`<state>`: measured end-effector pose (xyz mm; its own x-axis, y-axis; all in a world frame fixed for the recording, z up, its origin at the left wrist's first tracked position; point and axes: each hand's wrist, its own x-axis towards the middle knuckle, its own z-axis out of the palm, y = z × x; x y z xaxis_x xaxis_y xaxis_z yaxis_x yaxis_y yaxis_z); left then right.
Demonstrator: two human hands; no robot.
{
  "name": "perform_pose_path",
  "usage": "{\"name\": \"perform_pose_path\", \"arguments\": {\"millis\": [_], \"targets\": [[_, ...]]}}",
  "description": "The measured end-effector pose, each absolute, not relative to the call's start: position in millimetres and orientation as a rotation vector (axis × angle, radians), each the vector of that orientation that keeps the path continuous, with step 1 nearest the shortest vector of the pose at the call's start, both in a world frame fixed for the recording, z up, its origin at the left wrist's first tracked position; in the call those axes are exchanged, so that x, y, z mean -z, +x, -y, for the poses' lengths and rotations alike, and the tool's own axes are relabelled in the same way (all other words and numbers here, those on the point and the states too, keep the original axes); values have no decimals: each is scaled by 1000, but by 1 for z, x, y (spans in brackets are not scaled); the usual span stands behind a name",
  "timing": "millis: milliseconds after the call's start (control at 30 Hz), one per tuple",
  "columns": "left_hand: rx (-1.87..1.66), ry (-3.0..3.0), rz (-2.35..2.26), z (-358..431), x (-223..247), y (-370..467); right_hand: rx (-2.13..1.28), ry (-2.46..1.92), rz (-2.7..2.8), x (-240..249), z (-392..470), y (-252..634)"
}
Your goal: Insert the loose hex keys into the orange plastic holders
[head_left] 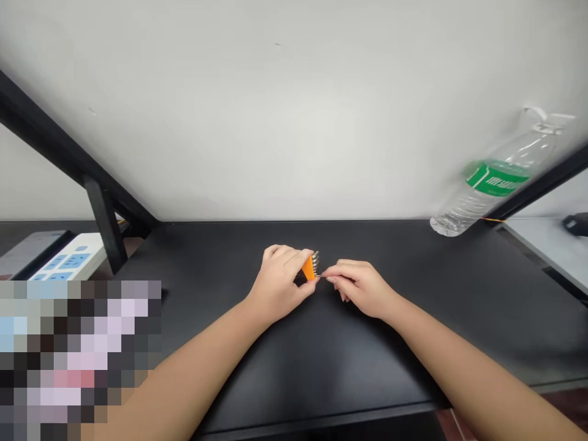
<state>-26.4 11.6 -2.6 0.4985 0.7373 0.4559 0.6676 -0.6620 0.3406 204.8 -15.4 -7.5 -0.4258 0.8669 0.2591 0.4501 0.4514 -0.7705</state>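
An orange holder (309, 268) is gripped between the thumb and fingers of my left hand (282, 278), over the middle of the black table. Several silver metal ends (315, 260), which look like hex keys, stick out of its right side in a row. My right hand (361, 285) pinches a thin metal hex key (321, 276) at the lower end of that row, with its fingertips just right of the holder. My left fingers hide the far side of the holder. How deep the thin key sits in it cannot be made out.
The black table (294, 380) meets a pale wall (294, 122) at the back. A clear plastic bottle (487, 184) with a green label stands at the back right. A white power strip (68, 260) is at the left, beyond a black metal frame (105, 220). The lower left is pixelated.
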Motion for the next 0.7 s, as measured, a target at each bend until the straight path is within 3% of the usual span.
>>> {"name": "perform_pose_path", "arguments": {"millis": [300, 700], "targets": [[-829, 2651, -1245, -9, 4, -26, -629, -1078, 2199, 0, 19, 209], [-846, 2669, -1194, -7, 7, -24, -692, -1062, 2191, -5, 23, 208]]}}
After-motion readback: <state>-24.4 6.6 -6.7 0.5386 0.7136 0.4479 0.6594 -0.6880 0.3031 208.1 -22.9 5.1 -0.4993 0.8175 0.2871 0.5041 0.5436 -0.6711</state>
